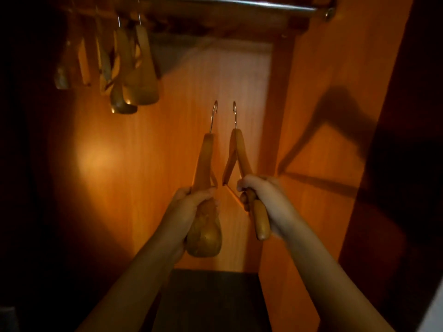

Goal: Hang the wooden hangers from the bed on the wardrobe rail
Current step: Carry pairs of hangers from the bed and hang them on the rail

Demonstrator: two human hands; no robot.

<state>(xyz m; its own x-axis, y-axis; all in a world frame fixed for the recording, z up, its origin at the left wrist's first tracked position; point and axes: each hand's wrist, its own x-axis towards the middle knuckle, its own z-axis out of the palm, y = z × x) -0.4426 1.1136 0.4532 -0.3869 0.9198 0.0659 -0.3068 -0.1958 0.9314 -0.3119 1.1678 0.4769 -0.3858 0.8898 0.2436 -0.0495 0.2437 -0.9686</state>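
Wooden hangers, two, held hooks-up below the metal rail: left hand clenched round left hanger, right hand gripping right hanger. More smooth wooden hangers hang at rail's left.

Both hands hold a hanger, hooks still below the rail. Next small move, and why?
Probably lift the right hand so its hanger hooks over the bare stretch of rail. Both hooks point up but sit well below the rail, and the hung hangers crowd the left end, leaving the right side free. The left hand and its hanger can follow.
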